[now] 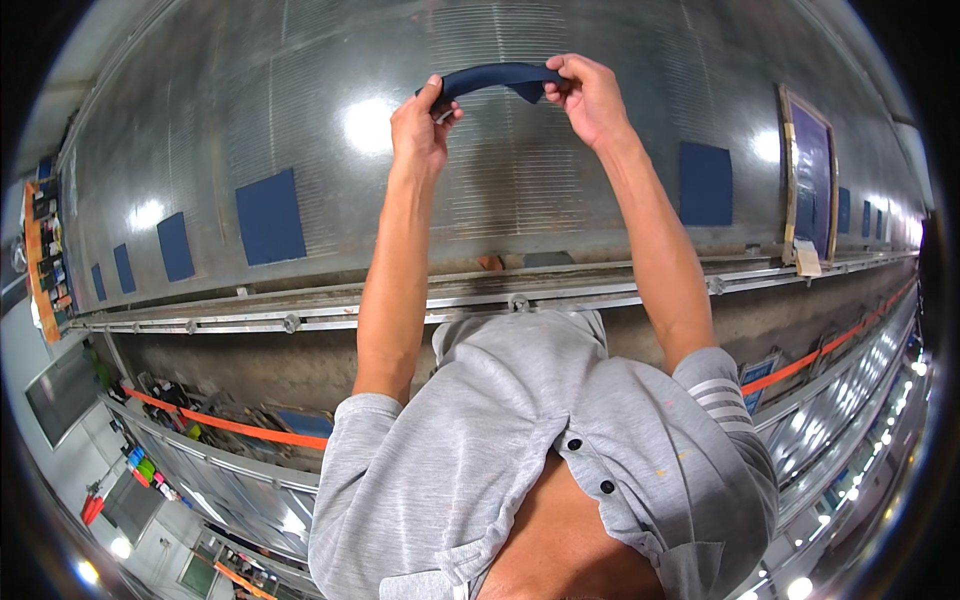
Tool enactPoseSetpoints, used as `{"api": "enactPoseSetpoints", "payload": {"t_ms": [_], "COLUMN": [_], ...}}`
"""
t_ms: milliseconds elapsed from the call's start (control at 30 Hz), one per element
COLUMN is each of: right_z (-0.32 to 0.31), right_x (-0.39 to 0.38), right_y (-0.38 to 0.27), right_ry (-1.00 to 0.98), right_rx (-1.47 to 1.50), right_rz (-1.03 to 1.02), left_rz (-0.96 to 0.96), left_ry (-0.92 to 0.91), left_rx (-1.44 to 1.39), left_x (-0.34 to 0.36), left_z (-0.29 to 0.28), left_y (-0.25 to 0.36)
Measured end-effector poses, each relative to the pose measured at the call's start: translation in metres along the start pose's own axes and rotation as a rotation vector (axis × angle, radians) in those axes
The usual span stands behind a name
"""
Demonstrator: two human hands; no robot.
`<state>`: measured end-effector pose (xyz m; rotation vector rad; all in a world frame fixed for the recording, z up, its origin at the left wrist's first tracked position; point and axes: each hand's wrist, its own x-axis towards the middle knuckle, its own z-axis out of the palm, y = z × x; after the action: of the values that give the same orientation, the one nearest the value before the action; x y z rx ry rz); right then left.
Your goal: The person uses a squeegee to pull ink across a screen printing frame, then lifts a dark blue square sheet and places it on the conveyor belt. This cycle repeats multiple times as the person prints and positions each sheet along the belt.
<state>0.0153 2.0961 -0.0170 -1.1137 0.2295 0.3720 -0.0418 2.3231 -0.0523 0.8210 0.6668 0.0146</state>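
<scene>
both the left hand (pixel 418 118) and right hand (pixel 588 92) pinch a dark blue cloth piece (pixel 497 77) taut above the long metal table (pixel 560 190), probably next lowering it flat, aligned with neighbouring blue squares (pixel 270 215).

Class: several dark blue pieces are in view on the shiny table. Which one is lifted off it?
The curved dark blue piece, gripped at its ends by left hand and right hand; the others lie flat.

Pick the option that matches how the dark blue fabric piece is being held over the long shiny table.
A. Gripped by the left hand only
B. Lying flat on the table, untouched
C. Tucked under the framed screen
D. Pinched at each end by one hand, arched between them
D: the left hand and right hand each pinch one end of the dark blue fabric piece, which arches between them above the table.
</scene>
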Motion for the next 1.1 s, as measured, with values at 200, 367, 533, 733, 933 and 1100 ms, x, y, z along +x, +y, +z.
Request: {"api": "enactPoseSetpoints", "payload": {"t_ms": [200,367,533,733,933,1100], "right_z": [-0.012,-0.046,-0.078,-0.096,-0.104,-0.109], "right_x": [-0.007,-0.034,-0.074,-0.104,-0.121,-0.130], "right_y": [0.004,0.060,0.117,0.150,0.170,0.178], "right_ry": [-0.037,0.026,0.100,0.144,0.153,0.191], "right_rx": [-0.234,-0.382,-0.518,-0.559,-0.553,-0.570], "right_rz": [-0.035,0.020,0.117,0.179,0.166,0.149], "left_rz": [0.053,-0.081,-0.134,-0.184,-0.189,-0.175], "left_ry": [-0.023,-0.014,0.120,0.163,0.175,0.168], "left_rx": [0.191,0.201,0.346,0.358,0.391,0.419], "left_x": [0.003,0.003,-0.031,-0.062,-0.075,-0.080], "left_z": [-0.013,-0.065,-0.100,-0.121,-0.134,-0.140], "left_y": [0.004,-0.045,-0.090,-0.119,-0.128,-0.133]}}
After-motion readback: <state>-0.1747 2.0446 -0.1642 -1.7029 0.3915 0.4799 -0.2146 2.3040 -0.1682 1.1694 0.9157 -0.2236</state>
